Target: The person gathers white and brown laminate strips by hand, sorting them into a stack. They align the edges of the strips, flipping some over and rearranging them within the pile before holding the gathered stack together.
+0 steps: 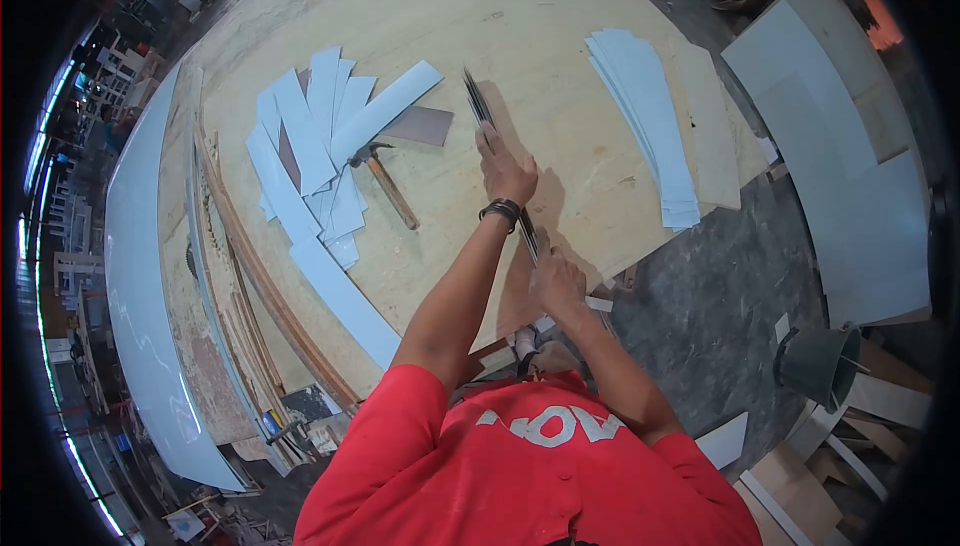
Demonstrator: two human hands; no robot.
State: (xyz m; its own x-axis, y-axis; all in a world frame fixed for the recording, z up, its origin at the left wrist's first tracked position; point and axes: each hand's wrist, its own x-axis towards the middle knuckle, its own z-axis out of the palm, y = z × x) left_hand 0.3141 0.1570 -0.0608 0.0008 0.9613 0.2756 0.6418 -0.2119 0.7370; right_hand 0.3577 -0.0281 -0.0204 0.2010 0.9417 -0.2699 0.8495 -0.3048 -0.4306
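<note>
A bundle of long thin strips (477, 101), seen edge-on with dark and light edges, stands over the wooden table top (560, 76). Around its middle, my left hand (509, 172) is closed, a dark band at the wrist. Lower down, near the table's front edge, my right hand (558, 286) grips the same bundle close to its near end. Part of the bundle is hidden behind my left hand and wrist. To the left, a claw hammer (390, 186) with a wooden handle lies beside a loose pile of white strips (310, 116).
A fanned stack of white strips (645, 116) lies at the table's right. Long wooden strips (262, 266) run along the left side. A dark bucket (818, 366) and board offcuts (790, 496) stand on the floor at lower right; large white panels (830, 146) are at right.
</note>
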